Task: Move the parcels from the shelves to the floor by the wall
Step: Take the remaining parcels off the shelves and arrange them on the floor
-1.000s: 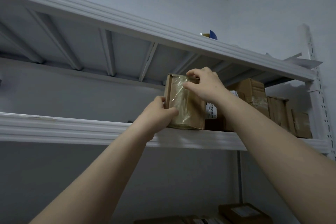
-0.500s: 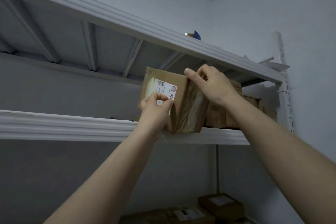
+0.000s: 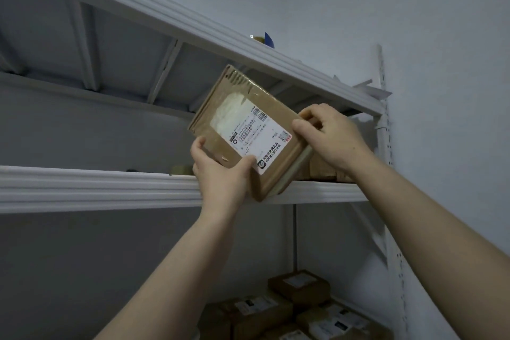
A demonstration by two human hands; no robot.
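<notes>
Compared with half a second ago, the parcel [image 3: 245, 130] is turned, and its white label now faces the camera. It is tilted in the centre of the frame, with its lower corner in front of the edge of the middle shelf [image 3: 96, 188]. The left hand [image 3: 220, 174] grips its lower left edge, thumb on the front face. The right hand [image 3: 331, 135] grips its right corner with curled fingers. More boxes [image 3: 323, 171] stand on the same shelf behind the right hand. Other labelled parcels [image 3: 298, 284] lie at the lower right.
</notes>
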